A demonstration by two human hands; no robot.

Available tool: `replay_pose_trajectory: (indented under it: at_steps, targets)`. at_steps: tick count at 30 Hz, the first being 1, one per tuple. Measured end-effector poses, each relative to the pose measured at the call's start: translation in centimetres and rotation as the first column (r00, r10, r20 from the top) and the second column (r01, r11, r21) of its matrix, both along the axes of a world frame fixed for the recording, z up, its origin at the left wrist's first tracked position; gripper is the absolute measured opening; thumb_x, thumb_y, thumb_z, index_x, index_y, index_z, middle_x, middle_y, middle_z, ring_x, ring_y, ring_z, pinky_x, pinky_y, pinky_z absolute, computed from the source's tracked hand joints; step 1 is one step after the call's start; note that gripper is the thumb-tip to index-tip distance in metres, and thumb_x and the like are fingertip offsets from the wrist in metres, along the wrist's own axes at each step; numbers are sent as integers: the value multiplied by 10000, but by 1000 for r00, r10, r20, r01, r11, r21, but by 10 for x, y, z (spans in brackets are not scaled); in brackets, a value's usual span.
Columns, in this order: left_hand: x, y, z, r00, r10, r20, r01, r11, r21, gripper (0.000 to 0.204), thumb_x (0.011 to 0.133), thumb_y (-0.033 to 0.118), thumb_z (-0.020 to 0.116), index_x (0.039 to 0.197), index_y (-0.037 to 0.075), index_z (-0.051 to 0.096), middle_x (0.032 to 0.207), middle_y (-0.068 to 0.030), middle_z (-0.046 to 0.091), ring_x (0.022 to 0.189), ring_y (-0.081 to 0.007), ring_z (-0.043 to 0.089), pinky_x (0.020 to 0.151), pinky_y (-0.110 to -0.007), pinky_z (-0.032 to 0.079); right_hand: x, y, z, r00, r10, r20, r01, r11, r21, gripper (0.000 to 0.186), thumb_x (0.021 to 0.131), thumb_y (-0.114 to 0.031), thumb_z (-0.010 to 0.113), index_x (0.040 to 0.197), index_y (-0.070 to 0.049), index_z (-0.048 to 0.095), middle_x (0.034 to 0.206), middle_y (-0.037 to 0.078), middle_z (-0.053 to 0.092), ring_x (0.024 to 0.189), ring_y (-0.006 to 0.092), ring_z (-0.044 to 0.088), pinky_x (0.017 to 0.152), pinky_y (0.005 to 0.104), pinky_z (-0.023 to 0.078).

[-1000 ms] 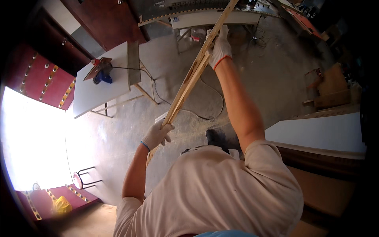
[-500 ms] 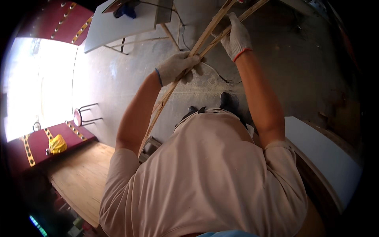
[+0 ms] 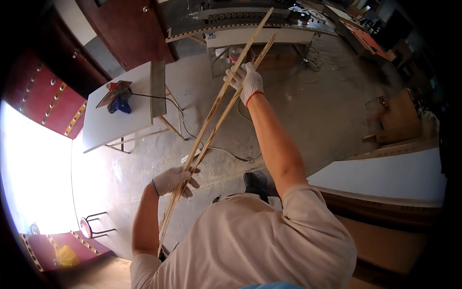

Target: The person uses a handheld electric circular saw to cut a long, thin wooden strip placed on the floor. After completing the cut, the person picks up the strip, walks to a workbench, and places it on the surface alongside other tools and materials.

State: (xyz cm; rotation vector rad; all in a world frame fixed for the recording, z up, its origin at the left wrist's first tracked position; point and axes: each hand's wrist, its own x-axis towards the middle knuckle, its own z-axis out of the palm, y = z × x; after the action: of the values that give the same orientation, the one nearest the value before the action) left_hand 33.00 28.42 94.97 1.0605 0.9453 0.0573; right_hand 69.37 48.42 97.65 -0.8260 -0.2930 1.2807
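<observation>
1. Two thin wooden strips (image 3: 211, 127) are running diagonally between both gloved hands.
2. Left hand (image 3: 174, 180) is gripping their near end.
3. Right hand (image 3: 246, 81) is clasping them farther out.
4. White table (image 3: 120, 115) is sitting beyond-left of the left hand.

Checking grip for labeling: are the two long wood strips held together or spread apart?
Spread at the far end. The wood strips meet in the left hand and fan apart toward the right hand, forming a narrow V.
</observation>
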Motion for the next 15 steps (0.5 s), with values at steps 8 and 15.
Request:
replay_pose_trajectory:
  at_steps: [8,15]
  targets:
    - [-27,-6,-18,974,-141,-180,123,986,-110,616,1078,387,547,1536,-17,469,1056,-199,770,782,-281,778,722,-392,663,45,15,30,995,-61,-85,71,990,122,383,1141,-375,431,1075,-18,554,869,116,631,757,254,660,718,435,650]
    - [-62,4,-37,868,448,-214,-10,448,894,470,1001,385,722,1282,11,688,1064,-148,754,954,-216,749,849,-319,573,199,63,-16,516,-212,830,-92,950,299,322,1093,-387,465,916,-143,576,734,17,549,733,202,574,752,391,534]
